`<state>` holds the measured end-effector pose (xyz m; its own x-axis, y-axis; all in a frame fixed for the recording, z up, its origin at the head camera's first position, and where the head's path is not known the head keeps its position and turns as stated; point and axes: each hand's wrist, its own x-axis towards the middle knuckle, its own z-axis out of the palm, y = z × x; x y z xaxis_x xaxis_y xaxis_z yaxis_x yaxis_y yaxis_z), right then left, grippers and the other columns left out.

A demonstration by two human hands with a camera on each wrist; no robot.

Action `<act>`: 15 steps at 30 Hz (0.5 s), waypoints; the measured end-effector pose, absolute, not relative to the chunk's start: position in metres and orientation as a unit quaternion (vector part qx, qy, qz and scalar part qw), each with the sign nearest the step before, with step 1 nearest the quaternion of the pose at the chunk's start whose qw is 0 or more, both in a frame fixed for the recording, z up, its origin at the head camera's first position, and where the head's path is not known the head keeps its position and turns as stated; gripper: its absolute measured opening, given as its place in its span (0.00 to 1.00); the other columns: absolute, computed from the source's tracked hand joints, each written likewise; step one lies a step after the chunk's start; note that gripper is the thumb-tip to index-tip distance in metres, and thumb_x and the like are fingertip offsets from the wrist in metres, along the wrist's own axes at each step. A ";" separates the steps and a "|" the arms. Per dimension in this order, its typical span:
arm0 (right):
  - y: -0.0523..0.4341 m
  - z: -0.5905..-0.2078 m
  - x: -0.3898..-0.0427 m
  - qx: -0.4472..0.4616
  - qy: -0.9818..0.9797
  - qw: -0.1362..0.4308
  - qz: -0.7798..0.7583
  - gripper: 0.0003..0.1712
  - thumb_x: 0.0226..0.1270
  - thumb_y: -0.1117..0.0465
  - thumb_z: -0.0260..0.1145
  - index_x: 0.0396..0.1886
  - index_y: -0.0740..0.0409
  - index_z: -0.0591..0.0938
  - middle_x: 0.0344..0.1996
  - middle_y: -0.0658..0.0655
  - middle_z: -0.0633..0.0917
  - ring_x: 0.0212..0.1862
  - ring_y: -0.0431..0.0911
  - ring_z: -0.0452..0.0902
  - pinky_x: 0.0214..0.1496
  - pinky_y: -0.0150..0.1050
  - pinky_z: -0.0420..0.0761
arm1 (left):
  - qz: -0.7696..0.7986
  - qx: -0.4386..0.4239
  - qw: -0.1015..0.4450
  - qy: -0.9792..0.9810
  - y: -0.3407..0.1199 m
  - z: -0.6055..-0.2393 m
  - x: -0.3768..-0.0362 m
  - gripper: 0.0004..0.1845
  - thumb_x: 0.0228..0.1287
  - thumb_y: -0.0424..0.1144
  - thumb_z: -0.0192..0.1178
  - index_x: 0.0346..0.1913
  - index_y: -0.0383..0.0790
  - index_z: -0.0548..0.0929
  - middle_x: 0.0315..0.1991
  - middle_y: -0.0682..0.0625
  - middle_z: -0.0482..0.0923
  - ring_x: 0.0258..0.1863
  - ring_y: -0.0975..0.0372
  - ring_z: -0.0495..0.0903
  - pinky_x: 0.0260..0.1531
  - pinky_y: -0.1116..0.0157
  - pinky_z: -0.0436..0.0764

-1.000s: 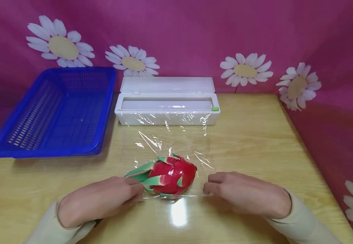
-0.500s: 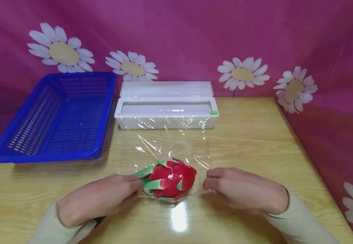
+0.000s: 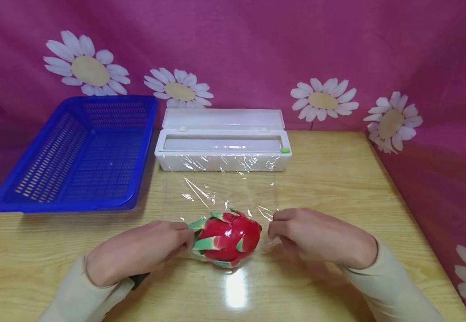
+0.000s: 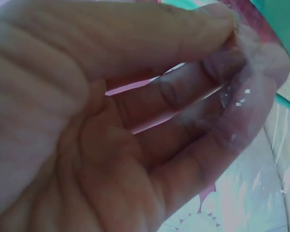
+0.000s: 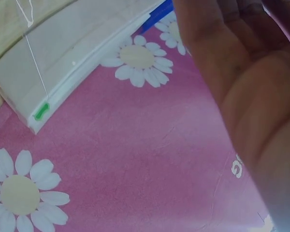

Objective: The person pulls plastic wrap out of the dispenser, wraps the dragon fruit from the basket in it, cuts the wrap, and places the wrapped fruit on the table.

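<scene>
A red dragon fruit [image 3: 226, 239] with green scales lies on a sheet of clear cling film [image 3: 233, 190] on the wooden table [image 3: 337, 179]. The film runs back to a white dispenser box [image 3: 222, 145] with its lid up. My left hand [image 3: 188, 237] pinches the film's near edge just left of the fruit; in the left wrist view thumb and fingers [image 4: 232, 96] press together on shiny film. On the other side my right hand [image 3: 275, 226] pinches the film's edge with curled fingers. The film lifts around the fruit's near side.
A blue slotted basket [image 3: 75, 154] stands at the table's back left, beside the dispenser [image 5: 82, 58]. A pink cloth with white daisies [image 3: 323, 98] hangs behind and to the right. Bare tabletop lies to the right of the hands.
Both hands have moved a little away from me and closer to the fruit, bringing the film's near edge up against it. The fruit has barely shifted.
</scene>
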<state>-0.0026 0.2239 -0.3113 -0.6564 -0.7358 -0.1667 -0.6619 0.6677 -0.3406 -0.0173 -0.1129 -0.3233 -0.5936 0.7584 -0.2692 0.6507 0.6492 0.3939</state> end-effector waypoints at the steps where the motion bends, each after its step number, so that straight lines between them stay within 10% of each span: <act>1: 0.224 -0.311 -0.004 -0.383 0.903 0.149 -0.124 0.11 0.61 0.66 0.76 0.41 0.48 0.88 0.33 0.43 0.83 0.34 0.33 0.73 0.42 0.30 0.84 | 0.130 0.401 0.207 0.883 -0.113 -0.323 -0.018 0.14 0.71 0.29 0.61 0.30 0.52 0.76 0.28 0.61 0.70 0.28 0.69 0.68 0.28 0.74 0.69; 15: 0.218 -0.317 -0.015 -0.398 0.904 0.098 -0.124 0.10 0.64 0.70 0.72 0.39 0.49 0.87 0.32 0.44 0.82 0.35 0.33 0.74 0.42 0.31 0.85 | 0.130 0.413 0.180 0.883 -0.113 -0.323 -0.021 0.14 0.68 0.26 0.61 0.32 0.51 0.80 0.28 0.62 0.70 0.28 0.70 0.70 0.30 0.75 0.72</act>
<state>-0.0148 0.2185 -0.3165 -0.6639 -0.7436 -0.0792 -0.6949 0.6526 -0.3020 -0.0206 -0.1125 -0.3227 -0.5934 0.7769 -0.2106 0.6834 0.6245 0.3782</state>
